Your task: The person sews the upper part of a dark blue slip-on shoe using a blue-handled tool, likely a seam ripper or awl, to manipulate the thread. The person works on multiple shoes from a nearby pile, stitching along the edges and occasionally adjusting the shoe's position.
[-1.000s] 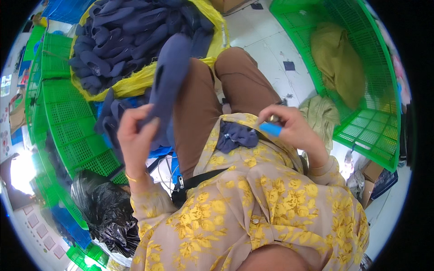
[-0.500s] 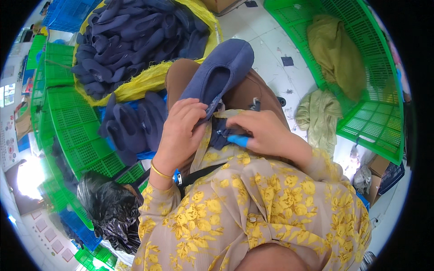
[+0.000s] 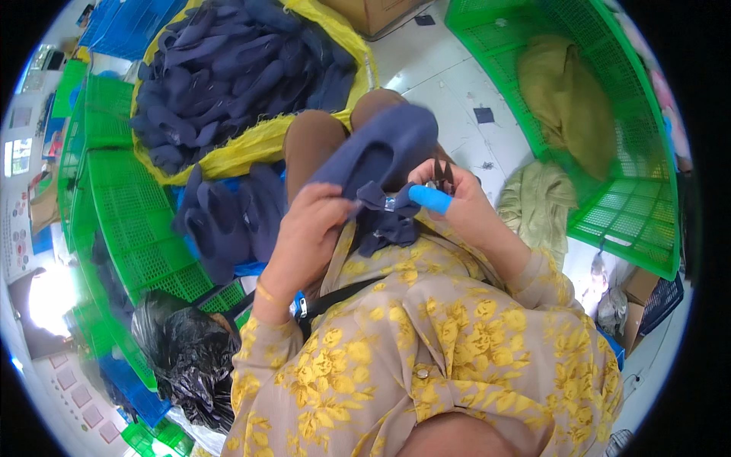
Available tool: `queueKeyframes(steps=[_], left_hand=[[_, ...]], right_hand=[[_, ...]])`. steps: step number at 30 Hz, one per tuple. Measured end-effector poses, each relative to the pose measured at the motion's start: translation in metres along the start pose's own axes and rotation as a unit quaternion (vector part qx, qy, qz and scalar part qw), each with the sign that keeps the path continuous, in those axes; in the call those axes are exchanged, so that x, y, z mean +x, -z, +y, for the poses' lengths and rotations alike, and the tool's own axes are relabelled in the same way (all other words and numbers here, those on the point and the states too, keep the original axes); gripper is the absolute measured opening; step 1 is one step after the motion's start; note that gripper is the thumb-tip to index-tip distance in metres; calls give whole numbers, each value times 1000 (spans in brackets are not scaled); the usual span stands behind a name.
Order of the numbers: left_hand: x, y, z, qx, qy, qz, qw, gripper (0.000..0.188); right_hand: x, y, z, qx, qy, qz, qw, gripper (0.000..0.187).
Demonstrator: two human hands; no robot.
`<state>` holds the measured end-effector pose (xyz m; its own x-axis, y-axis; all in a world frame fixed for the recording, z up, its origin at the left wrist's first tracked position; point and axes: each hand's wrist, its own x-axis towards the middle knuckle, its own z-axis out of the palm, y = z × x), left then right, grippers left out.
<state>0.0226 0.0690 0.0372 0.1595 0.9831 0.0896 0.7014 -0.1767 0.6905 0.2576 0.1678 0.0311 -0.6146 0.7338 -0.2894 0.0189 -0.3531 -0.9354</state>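
My left hand (image 3: 306, 228) is closed on one end of a navy fabric slip-on shoe (image 3: 415, 129), which is blurred and lies over my knees with its opening up. A small navy bow (image 3: 373, 196) with a shiny centre spans the gap between my hands. Its right end is pinched by my right hand (image 3: 468, 204), whose thumb wears a blue covering. Dark-bladed thread snips (image 3: 443, 174) stick up from the same hand. More dark navy pieces (image 3: 387, 232), apparently bows, rest in my lap just below.
A yellow-edged sack (image 3: 251, 156) full of navy shoes stands ahead on the left, with several more shoes (image 3: 217, 225) beside my left leg. Green crates (image 3: 145, 221) line the left. At right, a large green crate (image 3: 624, 221) holds olive cloth (image 3: 567, 99); pale cloth (image 3: 537, 202) lies beside it.
My right hand has turned and lifted away from my lap, bringing the bow and snips into view. The shoe has shifted slightly right and down, with my left hand still on it.
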Motion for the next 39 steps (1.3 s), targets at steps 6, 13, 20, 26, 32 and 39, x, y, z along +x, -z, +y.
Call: queueKeyframes(steps=[6, 13, 20, 26, 32, 39], left_hand=[[-12, 17, 24, -24, 63, -30, 997, 22], [29, 8, 61, -449, 270, 39, 851, 19], [34, -12, 59, -505, 269, 57, 818, 16], [32, -13, 63, -517, 239, 44, 821, 20], [28, -17, 55, -548, 262, 71, 791, 14], [28, -22, 57, -521, 232, 75, 818, 13]], right_hand=[[-5, 14, 1, 267, -94, 34, 958, 8], [-16, -1, -6, -358, 370, 56, 856, 32], [-29, -10, -16, -308, 317, 86, 893, 38], [-26, -1, -12, -150, 123, 21, 981, 15], [-27, -1, -12, -213, 190, 31, 958, 14], [-23, -3, -5, -158, 195, 33, 967, 25]])
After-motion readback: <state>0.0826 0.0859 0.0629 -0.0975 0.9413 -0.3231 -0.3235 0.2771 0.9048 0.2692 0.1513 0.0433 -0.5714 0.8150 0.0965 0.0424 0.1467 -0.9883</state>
